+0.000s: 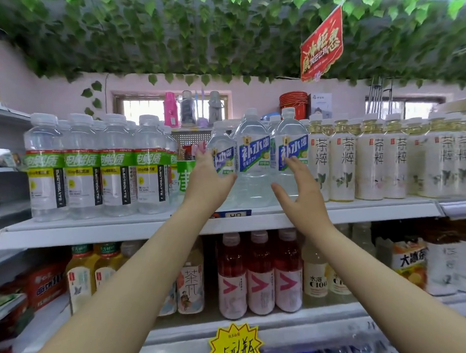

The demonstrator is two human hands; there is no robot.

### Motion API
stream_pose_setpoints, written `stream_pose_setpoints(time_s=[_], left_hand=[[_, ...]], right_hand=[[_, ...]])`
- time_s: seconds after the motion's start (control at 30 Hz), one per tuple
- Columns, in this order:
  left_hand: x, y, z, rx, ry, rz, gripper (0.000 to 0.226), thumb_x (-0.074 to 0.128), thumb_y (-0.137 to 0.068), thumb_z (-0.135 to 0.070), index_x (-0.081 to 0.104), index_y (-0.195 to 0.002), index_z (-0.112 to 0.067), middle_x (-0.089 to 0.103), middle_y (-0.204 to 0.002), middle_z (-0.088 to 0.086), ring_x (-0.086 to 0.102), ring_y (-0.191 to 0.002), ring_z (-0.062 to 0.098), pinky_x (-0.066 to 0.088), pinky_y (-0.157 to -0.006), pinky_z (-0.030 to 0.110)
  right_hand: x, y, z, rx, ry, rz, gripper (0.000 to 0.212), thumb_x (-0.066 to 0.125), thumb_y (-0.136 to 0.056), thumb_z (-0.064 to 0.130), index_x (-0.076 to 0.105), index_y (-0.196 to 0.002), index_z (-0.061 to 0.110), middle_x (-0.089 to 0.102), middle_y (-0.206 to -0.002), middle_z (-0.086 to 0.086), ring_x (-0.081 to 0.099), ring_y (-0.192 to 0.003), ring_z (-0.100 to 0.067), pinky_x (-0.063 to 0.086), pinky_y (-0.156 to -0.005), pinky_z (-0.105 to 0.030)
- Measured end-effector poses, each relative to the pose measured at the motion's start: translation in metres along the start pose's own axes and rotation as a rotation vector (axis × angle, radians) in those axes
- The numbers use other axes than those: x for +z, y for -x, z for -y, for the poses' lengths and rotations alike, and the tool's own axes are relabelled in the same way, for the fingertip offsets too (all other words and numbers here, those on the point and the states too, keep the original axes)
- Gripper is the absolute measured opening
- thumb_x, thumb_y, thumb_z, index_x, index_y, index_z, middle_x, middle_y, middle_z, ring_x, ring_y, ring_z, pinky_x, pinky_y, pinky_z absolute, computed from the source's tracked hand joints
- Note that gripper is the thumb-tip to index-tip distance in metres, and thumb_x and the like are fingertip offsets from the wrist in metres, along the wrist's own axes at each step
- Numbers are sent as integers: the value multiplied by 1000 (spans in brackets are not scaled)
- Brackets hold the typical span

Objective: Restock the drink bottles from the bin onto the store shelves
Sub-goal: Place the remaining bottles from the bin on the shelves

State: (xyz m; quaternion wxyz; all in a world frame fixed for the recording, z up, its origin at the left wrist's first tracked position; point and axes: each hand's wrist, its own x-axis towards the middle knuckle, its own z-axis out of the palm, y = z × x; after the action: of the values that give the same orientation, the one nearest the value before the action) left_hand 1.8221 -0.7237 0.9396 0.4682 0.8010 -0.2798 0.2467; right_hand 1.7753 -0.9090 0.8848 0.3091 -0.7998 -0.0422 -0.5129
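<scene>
- Three clear drink bottles with blue and white labels stand upright in a row on the top shelf (93,230).
- They stand between the green label bottles (81,169) and the pale tea bottles (342,158).
- The left hand (208,175) is against the left bottle (222,147). Its fingers are straight up along the bottle's side and its thumb lies across the front.
- The middle bottle (254,158) has no hand on it.
- The right hand (301,191) is wide open with its fingers spread. A fingertip touches the label of the right bottle (292,134). It holds nothing.
- Red drink bottles (259,273) stand on the shelf below.
</scene>
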Motion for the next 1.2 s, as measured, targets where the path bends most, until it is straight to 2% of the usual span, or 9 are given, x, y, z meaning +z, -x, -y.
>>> stream_pose_setpoints(time_s=[0.1, 0.27, 0.47, 0.6, 0.77, 0.9, 1.03, 1.1, 1.2], left_hand=[[1, 19, -14, 15, 30, -17, 69, 65, -91, -31, 31, -148, -15, 31, -155, 6, 33, -140, 25, 31, -113, 37], [14, 53, -40, 51, 105, -10, 60, 63, -92, -30, 39, -145, -18, 42, -149, -1, 38, -136, 17, 28, -96, 21], [46, 78, -84, 71, 202, 32, 61, 64, -91, -35, 40, -145, -22, 40, -151, -2, 36, -139, 15, 31, -108, 28], [72, 98, -123, 67, 247, 72, 64, 65, -90, -36, 37, -146, -24, 37, -153, -2, 32, -141, 15, 28, -111, 29], [103, 124, -171, 36, 316, 112, 62, 65, -90, -37, 39, -145, -26, 41, -150, -2, 34, -140, 13, 30, -103, 24], [126, 149, -207, 30, 329, 149, 62, 65, -90, -37, 39, -145, -26, 41, -150, -2, 34, -140, 13, 29, -102, 23], [147, 171, -229, 23, 343, 172, 62, 65, -90, -38, 39, -145, -26, 40, -151, -3, 33, -140, 13, 30, -107, 26], [157, 181, -236, 8, 354, 191, 62, 64, -90, -39, 39, -146, -28, 39, -151, -3, 32, -141, 14, 31, -111, 31], [170, 191, -240, -22, 364, 234, 62, 63, -90, -43, 37, -146, -31, 34, -155, -2, 30, -143, 15, 32, -113, 36]], right_hand=[[-18, 8, 8, 31, -81, -14, 57, 58, -97, 33, 36, -149, 22, 33, -156, 5, 26, -145, -11, 22, -119, -32], [-49, 25, 18, 67, -231, 4, 53, 55, -98, 41, 38, -147, 32, 35, -154, 12, 31, -142, -6, 26, -117, -30], [-102, 42, 20, 124, -370, 25, 51, 51, -98, 43, 39, -146, 32, 37, -147, 18, 36, -139, -9, 33, -115, -34], [-152, 49, 15, 148, -416, -10, 52, 48, -98, 44, 38, -147, 29, 39, -153, 10, 38, -133, -2, 32, -106, -21], [-218, 64, -1, 167, -398, -10, 49, 45, -101, 40, 38, -148, 28, 40, -150, 12, 40, -129, 1, 33, -90, -3], [-269, 84, -15, 182, -357, -22, 49, 45, -101, 41, 38, -148, 28, 41, -149, 13, 39, -128, 4, 33, -91, -4], [-307, 102, -27, 234, -346, -41, 48, 45, -101, 42, 38, -147, 29, 42, -144, 17, 40, -127, 2, 34, -103, -19], [-321, 110, -32, 250, -341, -54, 48, 46, -101, 41, 38, -147, 28, 44, -139, 18, 41, -125, 2, 36, -103, -20], [-337, 120, -42, 263, -298, -69, 45, 45, -101, 41, 40, -145, 33, 43, -146, 16, 40, -130, 0, 34, -98, -15]])
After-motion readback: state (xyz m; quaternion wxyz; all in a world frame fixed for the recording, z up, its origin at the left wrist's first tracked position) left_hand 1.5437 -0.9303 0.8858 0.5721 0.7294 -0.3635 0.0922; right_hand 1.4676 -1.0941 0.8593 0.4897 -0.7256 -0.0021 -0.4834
